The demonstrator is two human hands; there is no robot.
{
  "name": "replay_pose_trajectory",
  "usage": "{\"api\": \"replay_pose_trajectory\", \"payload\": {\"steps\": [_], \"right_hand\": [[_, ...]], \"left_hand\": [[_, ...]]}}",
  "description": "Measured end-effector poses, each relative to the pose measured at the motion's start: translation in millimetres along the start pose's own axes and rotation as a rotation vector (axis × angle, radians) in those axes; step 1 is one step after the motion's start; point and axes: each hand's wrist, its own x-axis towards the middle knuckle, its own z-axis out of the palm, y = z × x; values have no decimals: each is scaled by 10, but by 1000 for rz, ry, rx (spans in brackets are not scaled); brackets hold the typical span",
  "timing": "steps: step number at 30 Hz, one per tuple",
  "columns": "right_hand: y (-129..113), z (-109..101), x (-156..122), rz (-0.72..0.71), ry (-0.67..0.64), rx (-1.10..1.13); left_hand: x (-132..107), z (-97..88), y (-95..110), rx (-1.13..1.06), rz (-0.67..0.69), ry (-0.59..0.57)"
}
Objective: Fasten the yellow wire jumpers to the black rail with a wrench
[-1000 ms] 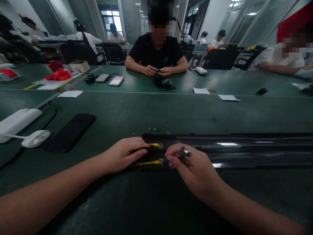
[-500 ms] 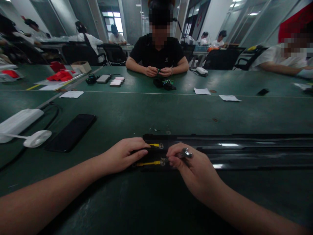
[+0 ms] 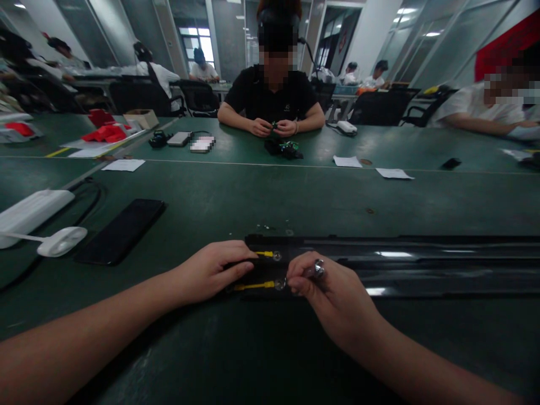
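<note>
A long black glossy panel (image 3: 392,272) lies crosswise on the green table. At its left end are two yellow-sleeved wires, an upper yellow wire (image 3: 265,255) and a lower yellow wire (image 3: 255,286), each ending at a round metal terminal. My left hand (image 3: 217,270) rests over that end, with thumb and fingers closed on it beside the upper wire. Pinched in my right hand (image 3: 327,287) is a small wrench (image 3: 319,268). Its shiny jaw sticks up above the fingers, and its other end is beside the lower terminal (image 3: 279,284). My fingers hide most of its handle.
A black phone (image 3: 122,232) and a white power strip (image 3: 36,214) with a white plug (image 3: 63,241) lie to the left. Paper slips (image 3: 346,161) are near the table seam. Across sits a person in black (image 3: 272,104), holding small parts.
My right hand has turned slightly, tilting the wrench and shifting its lower end a little off the lower terminal. My left hand stays on the panel end. The view has shifted slightly.
</note>
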Motion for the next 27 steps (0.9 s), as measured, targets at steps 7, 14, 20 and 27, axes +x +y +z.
{"api": "replay_pose_trajectory", "payload": {"steps": [7,14,20,27], "right_hand": [[-8,6,-24,-13,-16,-24],[8,9,-13,-25,22,-24],[5,5,-20,-23,55,-36],[-16,-5,-12,-56,51,-20]], "left_hand": [[3,4,-3,3,-1,-4],[-15,-2,15,2,4,-5],[-5,-10,0,27,3,4],[-7,-4,-2,21,-8,-4]]}}
